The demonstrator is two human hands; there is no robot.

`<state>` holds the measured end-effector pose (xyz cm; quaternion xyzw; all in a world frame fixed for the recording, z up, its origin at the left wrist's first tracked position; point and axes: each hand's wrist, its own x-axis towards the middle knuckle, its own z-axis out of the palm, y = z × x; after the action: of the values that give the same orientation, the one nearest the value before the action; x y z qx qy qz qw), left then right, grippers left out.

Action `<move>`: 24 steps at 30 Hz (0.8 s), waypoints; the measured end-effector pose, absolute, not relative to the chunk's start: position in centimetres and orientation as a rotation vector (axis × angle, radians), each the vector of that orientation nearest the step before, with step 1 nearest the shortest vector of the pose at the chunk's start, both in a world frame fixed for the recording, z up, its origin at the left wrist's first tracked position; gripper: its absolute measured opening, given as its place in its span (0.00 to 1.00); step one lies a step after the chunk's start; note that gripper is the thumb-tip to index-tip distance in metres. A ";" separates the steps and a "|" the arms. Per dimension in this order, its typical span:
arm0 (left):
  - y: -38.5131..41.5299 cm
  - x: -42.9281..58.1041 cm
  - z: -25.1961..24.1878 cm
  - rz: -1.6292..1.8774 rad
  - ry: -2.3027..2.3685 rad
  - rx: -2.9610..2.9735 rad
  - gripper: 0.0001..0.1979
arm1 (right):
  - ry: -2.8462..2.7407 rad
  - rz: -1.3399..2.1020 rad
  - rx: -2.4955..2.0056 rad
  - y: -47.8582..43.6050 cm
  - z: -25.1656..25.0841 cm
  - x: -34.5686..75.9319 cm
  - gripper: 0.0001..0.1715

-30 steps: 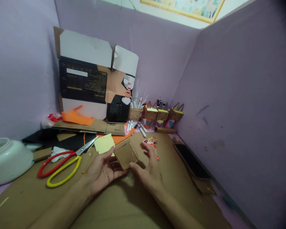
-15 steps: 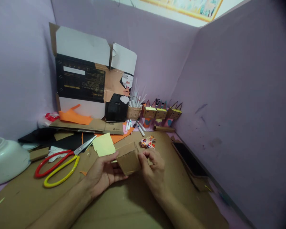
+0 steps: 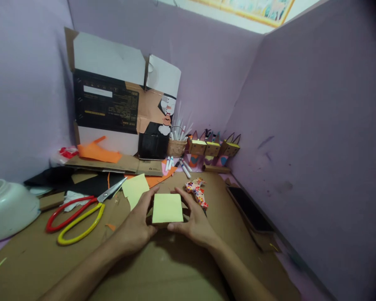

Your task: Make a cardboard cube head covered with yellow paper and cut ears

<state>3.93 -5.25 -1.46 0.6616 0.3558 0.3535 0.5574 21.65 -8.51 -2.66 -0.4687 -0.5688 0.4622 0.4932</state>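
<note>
A small cardboard box (image 3: 167,208) with a pale yellow paper face turned up is held between my two hands, above the cardboard-covered table. My left hand (image 3: 141,219) grips its left side, the thumb low at the near edge. On the other side my right hand (image 3: 192,219) holds it with curved fingers, its thumb along the near edge. Just beyond my left fingers lies a sheet of pale yellow paper (image 3: 134,188). A flower-patterned glue gun (image 3: 198,190) rests beyond my right hand.
Large scissors (image 3: 78,215) with red and yellow handles lie open at left, near a white bowl (image 3: 11,211). A phone (image 3: 250,209) lies along the right wall. Behind are markers (image 3: 184,168), a basket (image 3: 176,148), eared cardboard figures (image 3: 212,148) and an unfolded carton (image 3: 109,104).
The box has turned so its yellow face shows instead of bare cardboard. My right hand has shifted from pinching its edge to holding its side. More of the glue gun is visible.
</note>
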 end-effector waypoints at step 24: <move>-4.6 3.0 -3.5 0.651 0.954 2.252 0.44 | -2.072 0.480 -1.324 -9.2 -3.2 22.1 0.57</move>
<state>2.99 -4.60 -3.52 0.8487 0.3594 0.2452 0.3006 22.06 -9.18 -3.22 -0.5019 -0.7855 0.1820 0.3129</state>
